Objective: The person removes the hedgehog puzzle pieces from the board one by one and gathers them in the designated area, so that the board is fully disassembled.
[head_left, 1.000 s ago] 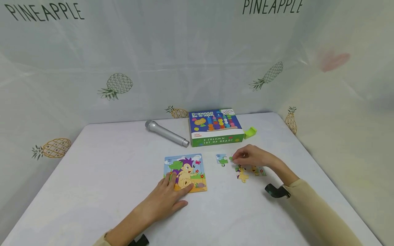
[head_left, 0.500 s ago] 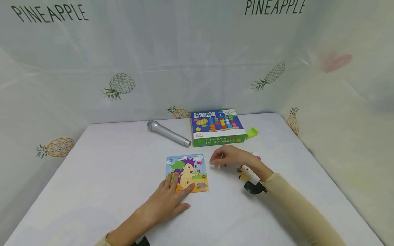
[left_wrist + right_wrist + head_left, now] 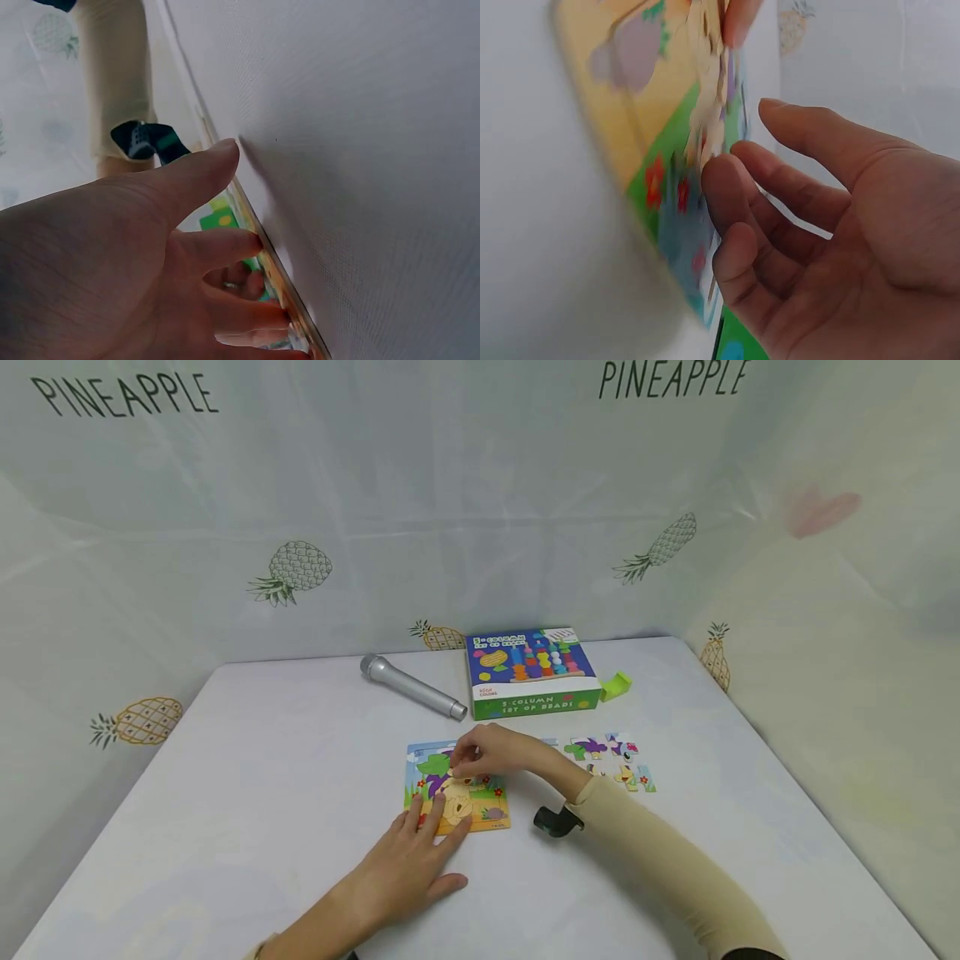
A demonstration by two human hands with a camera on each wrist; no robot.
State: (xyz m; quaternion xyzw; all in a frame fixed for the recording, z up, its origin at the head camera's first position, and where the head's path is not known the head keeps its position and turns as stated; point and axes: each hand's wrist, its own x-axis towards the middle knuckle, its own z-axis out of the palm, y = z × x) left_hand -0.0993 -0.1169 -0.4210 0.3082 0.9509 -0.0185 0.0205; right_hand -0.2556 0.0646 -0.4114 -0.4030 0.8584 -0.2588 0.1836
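Setting: a white tabletop (image 3: 247,793) enclosed by pale sheeting printed with pineapples.
Puzzle board: the hedgehog puzzle board (image 3: 487,806) lies flat near the middle of the tabletop, closer to the near edge than the far one.
Left hand: the left hand (image 3: 408,864) lies flat with straight fingers pressing the board's near-left part; the left wrist view shows the fingertips on the board's rim.
Right hand: the right hand (image 3: 491,752) hovers over the board's upper middle, fingers bent. A small piece seems pinched at the fingertips (image 3: 718,176), but the right wrist view is blurred, so I cannot tell for sure.
Loose pieces: the loose pieces (image 3: 611,760) lie scattered to the right of the board, apart from it.
Doing it well: judging from this, keep the left palm firm so the board cannot slide, turn the piece until its picture matches, then lower it flat and press gently.
Farther off: a silver microphone (image 3: 412,687), a bead toy box (image 3: 531,672) and a green block (image 3: 615,685) lie toward the far edge.
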